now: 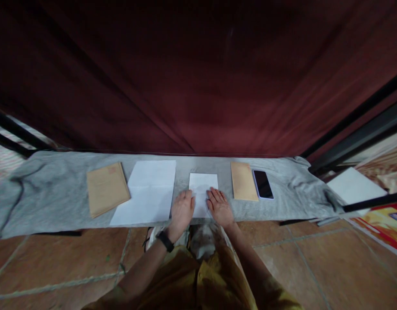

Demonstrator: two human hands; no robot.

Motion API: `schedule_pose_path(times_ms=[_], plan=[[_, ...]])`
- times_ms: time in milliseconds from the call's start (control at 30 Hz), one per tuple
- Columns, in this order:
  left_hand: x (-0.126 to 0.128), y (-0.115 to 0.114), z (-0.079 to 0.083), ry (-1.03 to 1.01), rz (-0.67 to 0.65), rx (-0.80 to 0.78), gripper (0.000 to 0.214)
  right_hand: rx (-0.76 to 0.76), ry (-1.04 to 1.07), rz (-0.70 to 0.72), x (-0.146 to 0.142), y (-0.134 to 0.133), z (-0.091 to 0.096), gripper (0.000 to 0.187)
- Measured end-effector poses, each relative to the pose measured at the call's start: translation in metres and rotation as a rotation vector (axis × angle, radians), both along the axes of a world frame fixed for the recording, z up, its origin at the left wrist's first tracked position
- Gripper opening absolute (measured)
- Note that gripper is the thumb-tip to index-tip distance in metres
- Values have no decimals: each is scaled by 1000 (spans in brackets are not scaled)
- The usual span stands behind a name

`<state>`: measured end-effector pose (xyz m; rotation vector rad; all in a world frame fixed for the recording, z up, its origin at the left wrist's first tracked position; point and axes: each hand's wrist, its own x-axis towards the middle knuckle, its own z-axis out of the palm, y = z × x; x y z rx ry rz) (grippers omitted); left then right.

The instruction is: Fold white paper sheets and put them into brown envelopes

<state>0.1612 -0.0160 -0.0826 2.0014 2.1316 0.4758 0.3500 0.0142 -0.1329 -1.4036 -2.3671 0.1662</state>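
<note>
Both of your hands lie flat and open with fingers spread, gripping nothing. Your left hand [182, 211] and right hand [219, 206] press the near edge of the small white paper [203, 184] on the grey cloth [56, 189]. It sits between the larger sheet [150, 191] and the brown envelope [243, 181]. Even pressure from both palms should, I judge, keep it from skewing.

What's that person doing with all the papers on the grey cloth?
A person leans over a grey cloth spread on the tiled floor. Both hands lie flat on a small white paper in the middle: the left hand at its left edge, the right hand on its lower right part. A bigger white sheet and a stack of brown envelopes lie to its left; one brown envelope and a dark phone lie to its right.
</note>
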Motion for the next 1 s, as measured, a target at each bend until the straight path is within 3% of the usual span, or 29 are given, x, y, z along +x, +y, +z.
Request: schedule_pose_path(times_ms=[67,133,267,433,567,700,767,900,1000], plan=[[10,15,-9,13,-157,110,45,3,2,-4,0,0,-1,46],[17,32,-21,36,-218,125,52,11,1,-2,0,1,-3,46],[17,57,-43,82,-188,65,58,26,-5,12,2,2,-8,46],[4,60,-51,113,-107,56,62,14,3,4,2,3,-10,47],[-5,50,-48,112,-52,45,61,-4,8,5,2,2,-7,47],[-13,22,-45,85,-46,88,59,-12,44,-1,3,1,-3,46],[-18,3,-45,65,-146,116,59,-13,89,5,4,1,-3,45],[-27,-30,-46,80,-485,84,63,-34,170,51,13,-1,-5,41],[-30,-36,-41,122,-523,57,62,-61,158,132,25,-6,-5,42]])
